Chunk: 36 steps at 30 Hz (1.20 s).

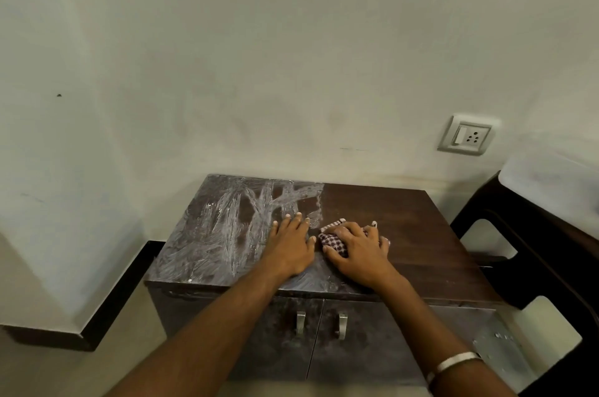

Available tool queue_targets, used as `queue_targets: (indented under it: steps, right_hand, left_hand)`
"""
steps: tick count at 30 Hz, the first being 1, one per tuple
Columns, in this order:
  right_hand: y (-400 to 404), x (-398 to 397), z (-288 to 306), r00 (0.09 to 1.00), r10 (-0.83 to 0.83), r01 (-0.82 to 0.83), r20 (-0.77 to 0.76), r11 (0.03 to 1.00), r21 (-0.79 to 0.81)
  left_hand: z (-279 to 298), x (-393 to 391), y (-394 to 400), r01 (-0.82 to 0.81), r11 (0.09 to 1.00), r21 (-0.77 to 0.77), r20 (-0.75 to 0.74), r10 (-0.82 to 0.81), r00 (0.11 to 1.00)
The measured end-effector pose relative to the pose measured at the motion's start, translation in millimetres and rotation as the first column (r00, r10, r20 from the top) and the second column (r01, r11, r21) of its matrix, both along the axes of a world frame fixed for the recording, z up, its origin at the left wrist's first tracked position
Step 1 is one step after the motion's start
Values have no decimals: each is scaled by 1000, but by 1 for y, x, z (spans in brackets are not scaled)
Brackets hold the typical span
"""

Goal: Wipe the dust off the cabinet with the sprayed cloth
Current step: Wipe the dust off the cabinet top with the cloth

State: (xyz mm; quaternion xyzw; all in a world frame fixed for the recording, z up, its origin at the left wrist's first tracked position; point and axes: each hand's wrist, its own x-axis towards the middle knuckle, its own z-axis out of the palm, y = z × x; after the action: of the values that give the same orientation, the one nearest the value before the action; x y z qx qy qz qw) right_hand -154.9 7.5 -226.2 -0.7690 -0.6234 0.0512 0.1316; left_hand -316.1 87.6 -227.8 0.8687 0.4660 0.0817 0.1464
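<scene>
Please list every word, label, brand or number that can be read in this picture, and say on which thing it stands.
None: no readable text anywhere.
The white wall socket with switch bears no visible lettering.
The dark brown wooden cabinet and the red-and-white checked cloth show none either.

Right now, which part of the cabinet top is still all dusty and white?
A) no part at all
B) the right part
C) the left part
C: the left part of the cabinet top shows white dusty smears, while the part to the right of the cloth looks dark and clean.
</scene>
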Motion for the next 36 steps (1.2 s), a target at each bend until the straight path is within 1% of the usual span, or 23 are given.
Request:
queue_targets:
  steps: [4,8,14,18,21,25,28,34,36]
  right_hand:
    - [-7,12,4,999,-50,49,-15,999,-18]
    - [0,5,9,992,-113,112,-49,993,-22]
    - [-22,-1,-2,1000,-11,11,-20,1000,6]
    - [-26,9,4,998,-46,45,-39,999,-23]
    - [-23,-1,7,996,-80,79,-46,997,-23]
    - [-35,-16,1,1000,-14,14,-20,1000,18]
    - [-47,-10,-2,1000,22,-22,-11,999,24]
    - [-42,-13,4,997,-71,71,-41,997,-2]
    - [-41,-23,4,996,-67,67,-53,998,10]
  left_hand:
    - [0,-2,-3,7,1000,-1,-4,-7,1000]
    - [0,-5,-6,11,1000,-3,-11,-11,1000]
    - [-1,-5,-9,4,1000,8,-22,-4,1000]
    - [-2,-9,-14,16,1000,5,-12,-16,1000]
    - [-2,-11,-16,17,1000,-1,-13,-17,1000]
    - [-1,-10,-19,8,1000,11,-32,-8,999]
    - [-2,-11,-23,9,1000,12,-36,-9,999]
    - [-1,-15,-29,10,1000,9,-37,-10,999]
    - [-1,-15,-32,3,1000,15,-39,-3,999]
